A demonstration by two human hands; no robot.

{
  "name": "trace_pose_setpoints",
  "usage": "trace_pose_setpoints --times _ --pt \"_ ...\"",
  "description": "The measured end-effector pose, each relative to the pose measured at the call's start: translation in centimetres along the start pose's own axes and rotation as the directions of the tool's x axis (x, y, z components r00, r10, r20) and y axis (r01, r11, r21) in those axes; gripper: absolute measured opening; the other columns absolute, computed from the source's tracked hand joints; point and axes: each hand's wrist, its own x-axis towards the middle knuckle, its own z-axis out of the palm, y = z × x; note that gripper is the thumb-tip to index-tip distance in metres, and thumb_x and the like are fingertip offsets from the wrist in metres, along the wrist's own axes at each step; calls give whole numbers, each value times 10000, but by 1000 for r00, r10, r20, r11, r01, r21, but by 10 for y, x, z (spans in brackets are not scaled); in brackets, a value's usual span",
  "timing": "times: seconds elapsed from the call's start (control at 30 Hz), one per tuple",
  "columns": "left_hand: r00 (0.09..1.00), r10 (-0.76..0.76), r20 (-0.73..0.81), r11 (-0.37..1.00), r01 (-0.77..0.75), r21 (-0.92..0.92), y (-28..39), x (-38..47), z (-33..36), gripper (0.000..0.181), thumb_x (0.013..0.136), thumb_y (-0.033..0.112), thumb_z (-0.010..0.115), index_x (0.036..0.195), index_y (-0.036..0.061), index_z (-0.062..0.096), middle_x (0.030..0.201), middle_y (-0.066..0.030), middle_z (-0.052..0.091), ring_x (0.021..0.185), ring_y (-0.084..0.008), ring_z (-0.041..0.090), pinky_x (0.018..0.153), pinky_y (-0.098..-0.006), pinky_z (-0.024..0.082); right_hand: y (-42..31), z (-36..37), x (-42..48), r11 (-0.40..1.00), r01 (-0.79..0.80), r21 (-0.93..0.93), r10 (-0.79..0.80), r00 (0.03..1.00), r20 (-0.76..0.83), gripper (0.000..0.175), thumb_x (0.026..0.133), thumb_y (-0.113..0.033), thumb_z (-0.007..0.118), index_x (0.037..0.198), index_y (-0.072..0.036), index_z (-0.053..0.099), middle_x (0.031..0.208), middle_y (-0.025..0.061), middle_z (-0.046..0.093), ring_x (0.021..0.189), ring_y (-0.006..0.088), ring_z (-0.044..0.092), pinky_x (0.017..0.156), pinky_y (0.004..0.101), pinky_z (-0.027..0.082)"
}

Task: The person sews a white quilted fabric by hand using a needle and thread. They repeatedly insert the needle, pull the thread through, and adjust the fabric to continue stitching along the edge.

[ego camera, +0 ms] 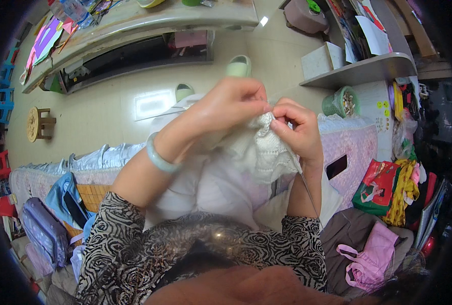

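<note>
White knitted fabric (270, 154) hangs from between my hands over my lap. My left hand (241, 95), with a pale bangle on its wrist, pinches at the upper edge of the work near a thin needle tip. Against it, my right hand (296, 126) grips the gathered top of the knitting between thumb and fingers. One thin metal knitting needle (310, 194) slants down from the fabric's lower right corner along my right forearm. Another thin needle (168, 113) sticks out to the left behind my left forearm. My fingers hide the stitches at the meeting point.
I sit on a seat with a quilted pink cover (357, 148), where a dark phone (336, 167) lies at right. Beyond stand a green waste basket (342, 102) and a long low table (142, 28). A pink bag (374, 255) and a purple bag (45, 232) flank me.
</note>
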Motion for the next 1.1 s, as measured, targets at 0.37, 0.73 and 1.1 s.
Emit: trace_pose_setpoints --times 0.37,0.73,1.1 --pt "999 -13 -41 994 9 -111 -3 1 -5 116 874 126 662 804 46 617 723 81 510 664 -17 425 575 -191 327 27 -7 -31 834 -185 520 96 976 194 118 816 -27 650 923 18 626 1076 63 583 1018 128 541 892 257 428" --pt "998 29 -54 992 -22 126 -15 6 4 225 841 138 680 1015 25 592 824 23 539 759 -68 495 676 -227 430 11 7 11 921 -287 262 258 956 139 284 969 -223 561 927 42 653 862 -45 597 781 38 506 707 214 437" --pt "805 504 -313 783 -272 559 -15 -3 16 442 779 162 650 1175 3 535 1018 -188 588 1001 -378 573 860 -444 463 13 20 26 963 -265 43 269 949 -163 377 989 -256 496 687 -30 497 671 -51 465 641 56 385 555 274 321"
